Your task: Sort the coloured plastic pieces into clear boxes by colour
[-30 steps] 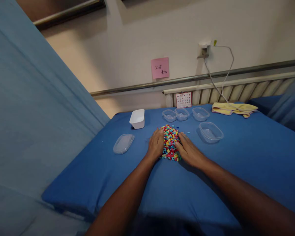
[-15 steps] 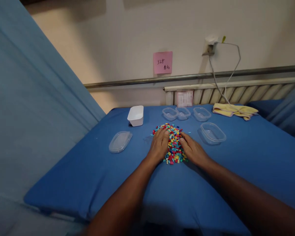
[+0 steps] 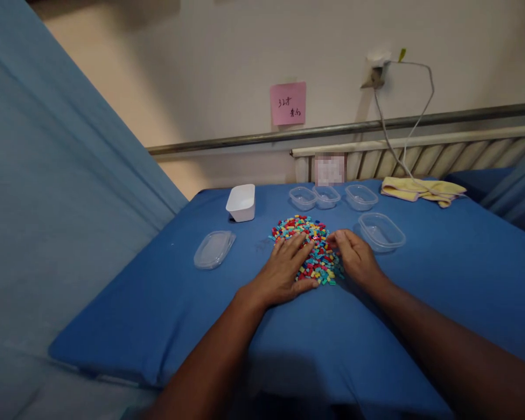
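Note:
A heap of small multicoloured plastic bricks (image 3: 319, 267) lies spread on the blue-covered bed (image 3: 192, 326). My left hand (image 3: 282, 271) rests palm down on the heap's left and near side, its fingers spread apart and its thumb stretched along the near edge. At the right edge of the heap is my right hand (image 3: 354, 258), its fingers curled in and the thumb closed toward the index finger. Whatever those fingertips may hold is too small to make out.
A white tub (image 3: 241, 203) stands behind the heap to the left, with clear lids (image 3: 214, 249) nearer. Several clear containers sit behind and right, the closest clear container (image 3: 381, 234) beside my right hand. A yellow cloth (image 3: 422, 190) lies at the back right under a white cable (image 3: 387, 137).
My left hand has turned from cupping the heap's side to lying spread over it. My right hand has shifted slightly right, its fingers now curled. The bricks are spread a little wider to the right.

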`<state>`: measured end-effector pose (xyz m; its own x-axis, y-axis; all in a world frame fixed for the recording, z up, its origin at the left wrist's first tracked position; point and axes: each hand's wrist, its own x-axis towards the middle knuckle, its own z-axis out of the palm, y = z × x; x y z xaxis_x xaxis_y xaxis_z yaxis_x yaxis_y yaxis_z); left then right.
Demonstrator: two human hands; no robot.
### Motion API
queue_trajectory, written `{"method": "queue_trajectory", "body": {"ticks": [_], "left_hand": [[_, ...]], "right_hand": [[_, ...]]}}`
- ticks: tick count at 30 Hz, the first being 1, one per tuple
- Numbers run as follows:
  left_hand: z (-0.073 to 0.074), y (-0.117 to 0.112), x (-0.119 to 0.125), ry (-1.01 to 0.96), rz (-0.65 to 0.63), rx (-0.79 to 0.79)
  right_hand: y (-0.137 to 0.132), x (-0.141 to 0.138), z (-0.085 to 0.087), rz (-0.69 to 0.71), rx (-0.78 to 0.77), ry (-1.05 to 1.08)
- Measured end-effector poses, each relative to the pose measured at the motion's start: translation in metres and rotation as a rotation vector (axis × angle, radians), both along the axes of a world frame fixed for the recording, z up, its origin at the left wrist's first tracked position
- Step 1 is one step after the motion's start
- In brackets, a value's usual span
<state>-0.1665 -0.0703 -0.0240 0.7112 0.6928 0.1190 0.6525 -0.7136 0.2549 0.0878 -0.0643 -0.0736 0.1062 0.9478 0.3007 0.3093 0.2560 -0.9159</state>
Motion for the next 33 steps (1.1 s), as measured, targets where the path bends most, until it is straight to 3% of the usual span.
{"method": "queue_trajectory", "body": {"ticks": [5,10,14,16,19,25,33], "left_hand": [[-0.004,0.017,-0.001,-0.072,0.034,0.039],[-0.004,0.022,0.001,-0.138,0.197,0.073],[-0.013,0.027,0.007,-0.062,0.181,0.008],[-0.017,0.028,0.008,-0.047,0.163,0.007],[-0.019,0.028,0.006,-0.047,0.149,0.038],[-0.017,0.035,0.010,-0.131,0.278,0.138],[-0.028,0.045,0.001,-0.178,0.207,0.104]], "right_hand": [[0.002,-0.001,0.010,-0.019,0.025,-0.079],[0.002,0.005,0.019,-0.106,0.148,-0.273],[0.005,-0.015,0.011,0.042,0.264,-0.502],[0.008,-0.028,0.005,0.135,0.241,-0.606],[0.014,-0.041,0.002,0.154,0.181,-0.719],[0.030,-0.048,0.007,0.106,0.155,-0.764],[0.031,-0.044,0.009,0.255,0.225,-0.809]]}}
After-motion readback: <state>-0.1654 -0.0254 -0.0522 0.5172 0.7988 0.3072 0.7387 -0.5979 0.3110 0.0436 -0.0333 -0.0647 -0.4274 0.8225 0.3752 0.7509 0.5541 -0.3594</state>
